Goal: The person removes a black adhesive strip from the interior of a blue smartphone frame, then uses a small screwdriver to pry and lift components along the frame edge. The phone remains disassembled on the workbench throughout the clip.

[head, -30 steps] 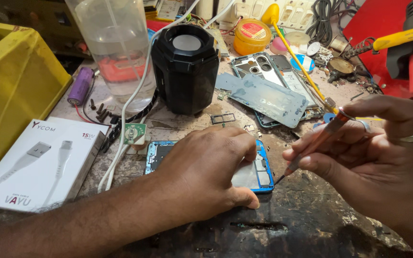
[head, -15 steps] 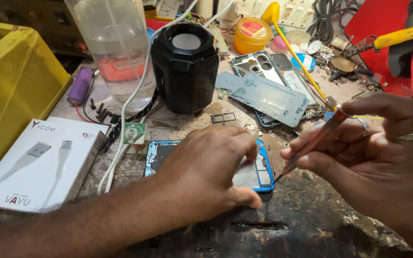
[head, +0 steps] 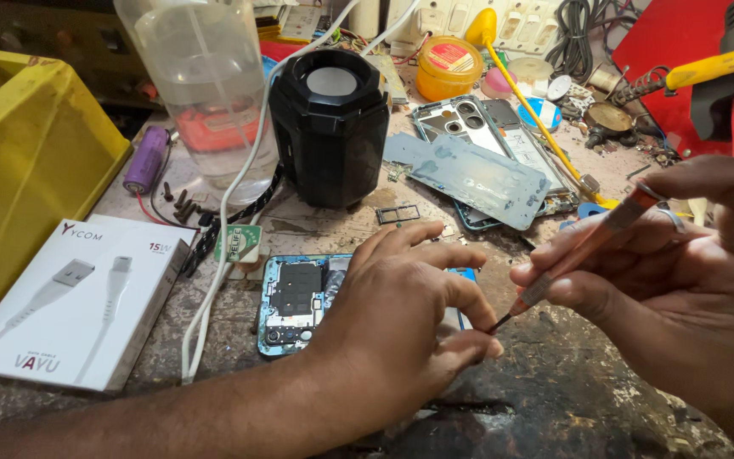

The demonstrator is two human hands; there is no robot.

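Covering a stained workbench, repair clutter.

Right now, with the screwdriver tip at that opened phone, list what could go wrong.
The screwdriver tip sits right beside the left hand's fingertips; a slip might jab them.
The left hand covers much of the opened phone, so the tip could skid onto its exposed board unseen.
Loose screws lie on the cluttered bench already; any small part freed here could easily get lost.
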